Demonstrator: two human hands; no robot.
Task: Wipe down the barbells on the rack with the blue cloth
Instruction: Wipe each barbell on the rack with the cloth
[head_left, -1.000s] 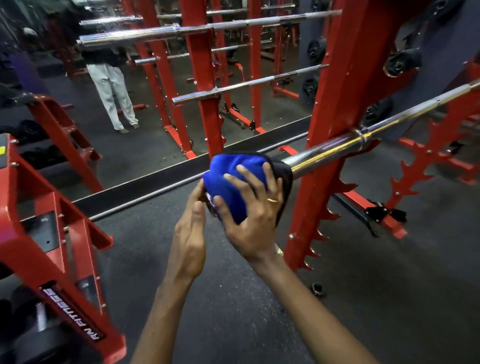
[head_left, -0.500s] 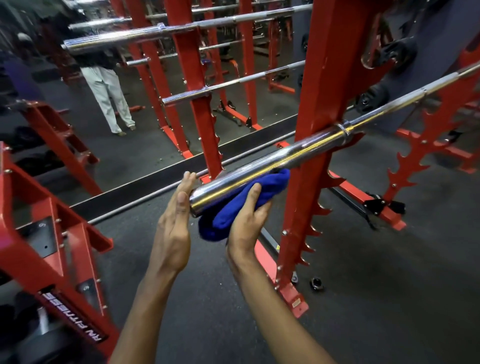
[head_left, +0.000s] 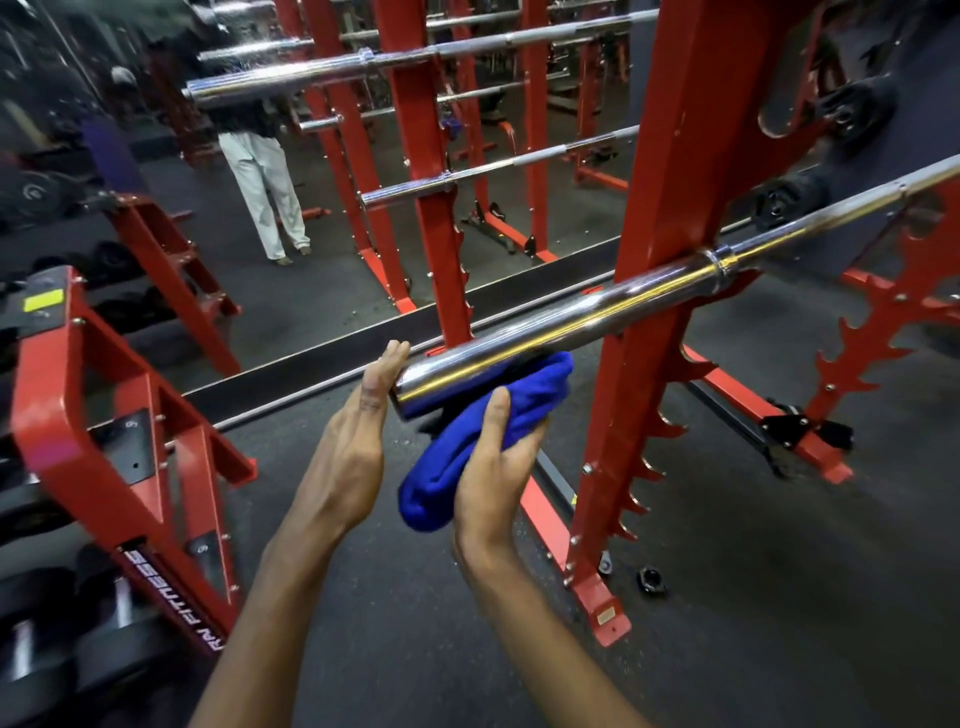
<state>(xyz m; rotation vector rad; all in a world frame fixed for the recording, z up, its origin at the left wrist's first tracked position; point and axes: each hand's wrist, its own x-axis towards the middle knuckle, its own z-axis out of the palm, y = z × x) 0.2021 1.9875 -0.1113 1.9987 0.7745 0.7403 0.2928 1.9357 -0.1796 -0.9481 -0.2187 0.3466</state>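
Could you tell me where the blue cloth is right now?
In the head view the blue cloth is near centre, gripped by the right hand under the near end of the barbell, just left of the red rack upright.

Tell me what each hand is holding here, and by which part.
The right hand grips the blue cloth around its bunched middle, under the barbell sleeve. The left hand holds nothing; its straight fingers touch the sleeve's end.

right hand (head_left: 493, 467) pressing blue cloth (head_left: 467, 457) under barbell (head_left: 561, 322), left hand (head_left: 348, 462) flat at its end
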